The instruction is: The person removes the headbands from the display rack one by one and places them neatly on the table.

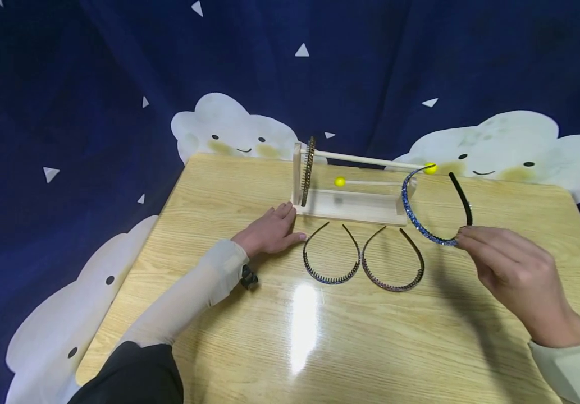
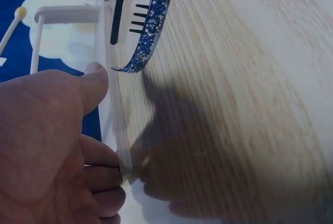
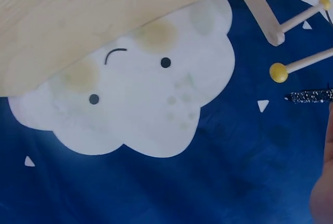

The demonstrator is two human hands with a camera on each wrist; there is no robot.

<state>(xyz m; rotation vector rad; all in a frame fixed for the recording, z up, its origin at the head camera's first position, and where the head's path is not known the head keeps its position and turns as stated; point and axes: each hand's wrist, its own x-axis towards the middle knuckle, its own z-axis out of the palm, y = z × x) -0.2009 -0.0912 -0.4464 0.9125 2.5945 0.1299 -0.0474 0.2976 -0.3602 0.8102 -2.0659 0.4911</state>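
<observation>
My right hand (image 1: 519, 275) pinches a blue glittery headband (image 1: 413, 219) by its curved part, with the open ends pointing up and away. It is held in the air near the yellow ball (image 1: 430, 168) at the right end of the rack's upper rod; in the right wrist view only a speckled tip (image 3: 312, 96) shows. My left hand (image 1: 272, 230) rests palm down with its fingertips at the left end of the wooden rack's base (image 1: 350, 206). A brown toothed headband (image 1: 309, 168) hangs on the upper rod beside the left upright.
Two more toothed headbands, one bluish (image 1: 331, 281) and one pinkish (image 1: 393, 288), lie side by side in front of the rack. A lower rod carries another yellow ball (image 1: 339, 182). Behind the wooden table (image 1: 249, 348) hangs a dark blue cloth with clouds.
</observation>
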